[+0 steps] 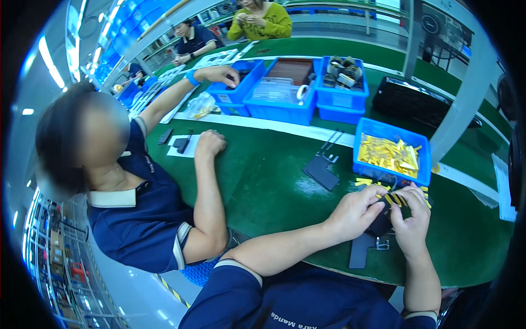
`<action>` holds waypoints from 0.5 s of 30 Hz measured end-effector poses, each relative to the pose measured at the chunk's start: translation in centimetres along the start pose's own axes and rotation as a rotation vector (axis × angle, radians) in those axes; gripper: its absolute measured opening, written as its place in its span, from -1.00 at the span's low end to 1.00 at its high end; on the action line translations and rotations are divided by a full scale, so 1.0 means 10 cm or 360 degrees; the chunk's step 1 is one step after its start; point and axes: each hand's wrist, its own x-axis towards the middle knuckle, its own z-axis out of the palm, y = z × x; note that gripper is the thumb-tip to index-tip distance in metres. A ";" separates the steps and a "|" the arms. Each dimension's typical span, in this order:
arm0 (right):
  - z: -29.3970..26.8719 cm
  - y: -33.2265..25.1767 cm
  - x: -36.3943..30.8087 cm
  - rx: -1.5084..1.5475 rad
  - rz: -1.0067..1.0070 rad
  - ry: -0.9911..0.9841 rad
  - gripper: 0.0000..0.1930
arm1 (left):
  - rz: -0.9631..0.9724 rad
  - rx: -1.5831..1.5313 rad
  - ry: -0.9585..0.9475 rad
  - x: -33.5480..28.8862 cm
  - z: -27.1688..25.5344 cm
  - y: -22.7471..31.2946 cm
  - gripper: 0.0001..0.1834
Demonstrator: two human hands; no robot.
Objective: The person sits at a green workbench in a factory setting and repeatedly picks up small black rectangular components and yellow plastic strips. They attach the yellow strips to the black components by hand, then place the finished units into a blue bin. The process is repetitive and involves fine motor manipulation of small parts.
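My left hand (pixel 353 214) and my right hand (pixel 412 222) meet near the table's front edge, fingers closed on a small dark part with yellow strips (pixel 395 199) along its top. Much of this part is hidden by my fingers. Just below my hands lies a dark grey flat rectangular piece (pixel 359 251) with a small metal bracket at its side. A similar dark flat piece (pixel 321 172) with thin leads rests farther left. Beyond my hands stands a blue bin (pixel 364 164) holding many loose yellow strips (pixel 386 153); more strips lie around its near side.
To my left, a co-worker (pixel 148 214) reaches into a blue bin (pixel 235 96). Blue bins with clear trays (pixel 274 92), brown sheets and dark rolled parts (pixel 344 74) stand at the back. A black case (pixel 413 101) and a grey post (pixel 466 90) are at right. Other people sit across.
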 end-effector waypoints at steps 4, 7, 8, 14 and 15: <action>0.00 -0.13 0.02 -0.0425 -0.0398 0.0266 -0.79 | 0.0081 -0.0083 0.0078 0.02 0.03 -0.01 -0.74; -0.07 -0.11 0.01 -0.0552 -0.0553 0.0129 -0.81 | 0.0021 -0.0125 0.0016 0.03 0.02 0.00 -0.75; -0.05 -0.09 0.01 -0.0482 -0.0488 0.0205 -0.82 | 0.0019 -0.0095 -0.0012 0.03 -0.01 0.01 -0.75; -0.12 -0.03 0.03 -0.0205 -0.0486 0.0184 -0.82 | -0.0306 -0.0439 -0.0109 0.03 -0.02 -0.02 -0.74; -0.11 -0.11 0.01 -0.0191 -0.0491 0.0055 -0.79 | -0.0225 -0.0582 0.0009 0.02 0.00 -0.09 -0.73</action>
